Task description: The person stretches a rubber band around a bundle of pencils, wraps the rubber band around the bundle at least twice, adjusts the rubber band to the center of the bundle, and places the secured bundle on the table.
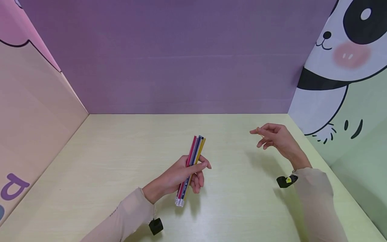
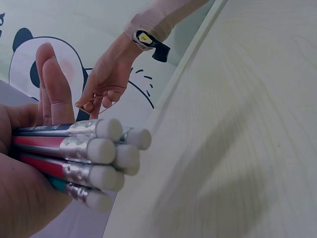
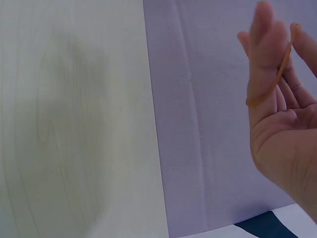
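A bundle of pencils (image 1: 194, 154) with red, dark blue and yellow barrels lies across my left hand (image 1: 178, 173), over the middle of the table. My left thumb crosses over the bundle and the fingers lie behind it. In the left wrist view the white erasers (image 2: 105, 150) in silver ferrules point toward the camera, and a green barrel shows too. Further right and above the table is my right hand (image 1: 276, 137), apart from the pencils. An orange rubber band (image 3: 284, 64) runs round a finger of it and is stretched to the thumb tip.
The pale wooden table (image 1: 121, 144) meets a purple back wall (image 1: 187, 67). A pinkish panel (image 1: 33, 101) stands at the left, and a panda-print panel (image 1: 356, 111) rises close beside the right arm. Black wrist devices (image 1: 156, 226) sit at both sleeves.
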Available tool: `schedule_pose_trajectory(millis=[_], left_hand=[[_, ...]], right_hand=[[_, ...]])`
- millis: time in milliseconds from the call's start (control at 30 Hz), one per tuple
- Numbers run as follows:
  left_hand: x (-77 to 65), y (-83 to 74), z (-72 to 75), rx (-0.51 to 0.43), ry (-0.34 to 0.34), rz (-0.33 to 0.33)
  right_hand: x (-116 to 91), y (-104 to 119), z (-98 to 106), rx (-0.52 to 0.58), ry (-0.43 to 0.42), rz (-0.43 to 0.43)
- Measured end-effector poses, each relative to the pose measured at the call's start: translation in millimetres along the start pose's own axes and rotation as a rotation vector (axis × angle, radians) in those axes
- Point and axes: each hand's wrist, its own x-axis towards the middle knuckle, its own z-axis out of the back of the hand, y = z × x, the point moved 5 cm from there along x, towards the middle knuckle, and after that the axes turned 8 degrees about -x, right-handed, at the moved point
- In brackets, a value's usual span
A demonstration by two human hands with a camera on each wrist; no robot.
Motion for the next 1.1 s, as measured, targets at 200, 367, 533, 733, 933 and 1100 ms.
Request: schedule_pose_trajectory(millis=[200,367,533,733,933,1100], left_hand=[[-0.4,-0.6,-0.5,0.002,0.008,-0.005],[-1.0,-1.5,-0.4,0.004,0.017,-0.004],[-1.6,-1.7,0.1,0.010,0.021,-0.001],[-1.6,-1.1,-0.2,0.012,0.020,0.007],[-1.2,0.4,-1.7,0.023,0.016,0.021],[-1.1,4.3,-4.6,0.055,0.019,0.054]], right_hand=[[1,0,-8,-0.080,0.082,0.014],[1,2,-17,-0.193,0.131,0.004],[1,9,-30,-0.193,0.176,0.015],[-1,17,-44,-0.184,0.248,0.024],[-1,24,-54,-0.334,0.249,0.053],[-4,36,-70,-0.369,0.277,0.076]])
